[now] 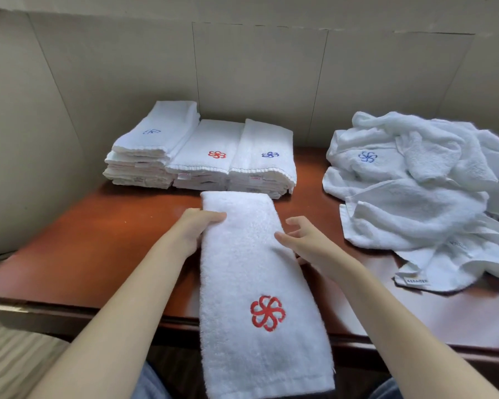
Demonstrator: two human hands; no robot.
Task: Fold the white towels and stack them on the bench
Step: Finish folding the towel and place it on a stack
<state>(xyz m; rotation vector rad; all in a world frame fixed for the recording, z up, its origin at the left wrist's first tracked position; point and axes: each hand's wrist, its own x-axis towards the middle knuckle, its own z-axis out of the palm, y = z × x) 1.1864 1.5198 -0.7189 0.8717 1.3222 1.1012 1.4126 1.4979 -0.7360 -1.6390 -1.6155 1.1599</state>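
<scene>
Head view: beyond the left hand, three stacks of folded towels (202,159) are seen in a row against the wall, on the reddish bench (78,249). The left hand (198,226) is placed at the left edge of the long folded towel (251,269); the thumb lies on top and the fingers seem to be tucked under the edge, so this edge is held in a light pinch. The towel lies between both hands, with its far end just before the stacks and its near end, with the red flower mark (267,313), hanging over the front edge of the bench. The right hand (303,240) is held at the right edge of the towel with fingers loosely spread; the thumb touches the cloth, but nothing is gripped. To the right of this hand, a heap of unfolded towels (421,194) is piled.

The towel is judged to be soft, light and limp, not slippery. It should probably be taken at both long edges or at the corners of the hanging end, so that the layers are not shifted when it is folded over.
</scene>
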